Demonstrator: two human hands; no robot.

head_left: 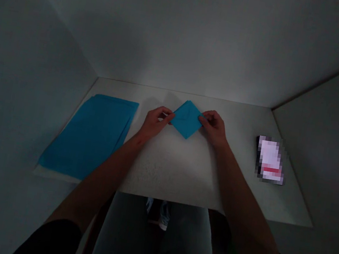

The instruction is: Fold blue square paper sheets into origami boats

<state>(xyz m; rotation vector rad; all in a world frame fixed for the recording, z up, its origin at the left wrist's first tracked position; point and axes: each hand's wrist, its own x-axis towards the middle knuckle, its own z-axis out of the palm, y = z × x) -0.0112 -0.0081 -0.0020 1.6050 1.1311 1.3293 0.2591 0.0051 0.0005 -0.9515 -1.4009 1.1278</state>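
Observation:
A small diamond of folded blue paper (187, 120) is held up between my two hands over the table, one corner pointing toward me. My left hand (157, 120) pinches its left corner between thumb and fingers. At the opposite corner, my right hand (214, 126) grips the paper the same way. Faint crease lines show on the diamond's face, and its top corner has more than one layer. On the left of the table lies a stack of larger blue paper sheets (92, 132), its edges slightly uneven.
The white table (175, 174) meets walls at the back and on both sides. A phone-like device with a blurred lit screen (270, 157) lies at the right. My legs (127, 235) are beneath the front edge.

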